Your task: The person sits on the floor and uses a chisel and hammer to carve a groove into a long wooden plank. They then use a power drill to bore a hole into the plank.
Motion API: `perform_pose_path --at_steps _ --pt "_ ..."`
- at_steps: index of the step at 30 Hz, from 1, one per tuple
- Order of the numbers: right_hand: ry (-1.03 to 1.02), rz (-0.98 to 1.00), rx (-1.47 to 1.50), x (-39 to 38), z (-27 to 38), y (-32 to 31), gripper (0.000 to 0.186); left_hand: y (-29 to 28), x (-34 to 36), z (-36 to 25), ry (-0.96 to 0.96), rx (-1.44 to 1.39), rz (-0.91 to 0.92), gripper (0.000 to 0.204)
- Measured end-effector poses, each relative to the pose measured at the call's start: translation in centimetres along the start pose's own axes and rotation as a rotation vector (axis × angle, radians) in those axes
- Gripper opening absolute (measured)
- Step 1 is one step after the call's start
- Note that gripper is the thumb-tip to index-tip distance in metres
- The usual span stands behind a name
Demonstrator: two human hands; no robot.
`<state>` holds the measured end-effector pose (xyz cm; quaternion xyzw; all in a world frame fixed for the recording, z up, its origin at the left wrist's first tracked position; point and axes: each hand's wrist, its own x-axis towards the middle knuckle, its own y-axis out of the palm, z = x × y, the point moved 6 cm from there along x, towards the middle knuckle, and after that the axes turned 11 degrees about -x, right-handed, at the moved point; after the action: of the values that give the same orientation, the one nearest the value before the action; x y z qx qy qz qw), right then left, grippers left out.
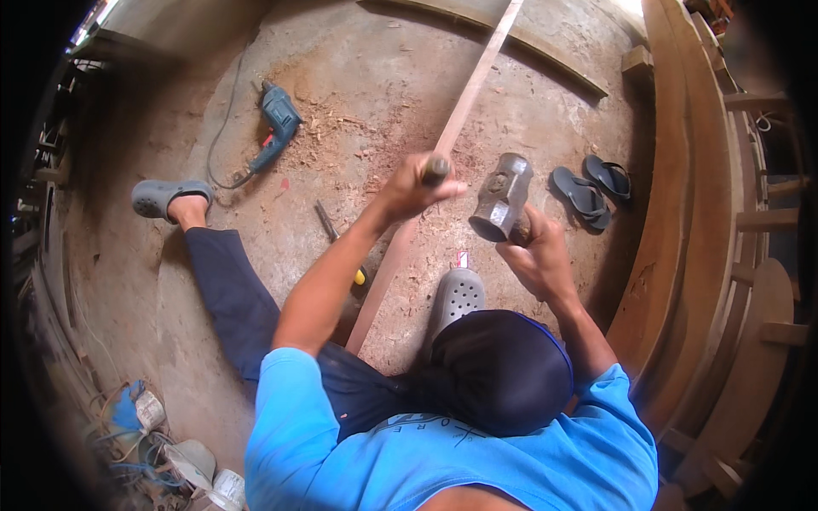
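Left hand near frame centre, curled round a tool handle, fingertips jutting right; working end hidden, cannot tell where it sits. Right hand, right of centre, wrapped round the shaft of a heavy hammer, its head apart from the handle's butt. Wooden strip runs from top centre to lower left of centre, passing under the left hand. Judgement: tuck loose fingertips, steady the handle, land hammer face square, swing short.
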<state>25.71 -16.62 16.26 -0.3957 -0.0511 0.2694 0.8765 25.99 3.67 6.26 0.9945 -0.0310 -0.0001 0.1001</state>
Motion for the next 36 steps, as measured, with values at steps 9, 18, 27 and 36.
perform_pose_path --at_steps 9,18,27,36 --pt "0.105 -0.034 0.108 -0.8 -0.4 -0.5 0.032 -0.4 1.1 -2.0 0.100 -0.062 0.016 0.034" --pt "-0.358 -0.460 0.178 -0.6 7.4 -8.0 0.017 1.1 0.5 -0.2 0.027 0.171 0.183 0.025" --pt "-0.055 0.042 -0.211 3.8 0.4 1.7 0.031 0.8 0.0 -1.7 0.287 0.071 0.098 0.013" --pt "-0.182 -0.125 0.087 0.8 4.2 -4.2 0.030 -0.2 1.5 -0.9 0.023 -0.012 0.071 0.026"
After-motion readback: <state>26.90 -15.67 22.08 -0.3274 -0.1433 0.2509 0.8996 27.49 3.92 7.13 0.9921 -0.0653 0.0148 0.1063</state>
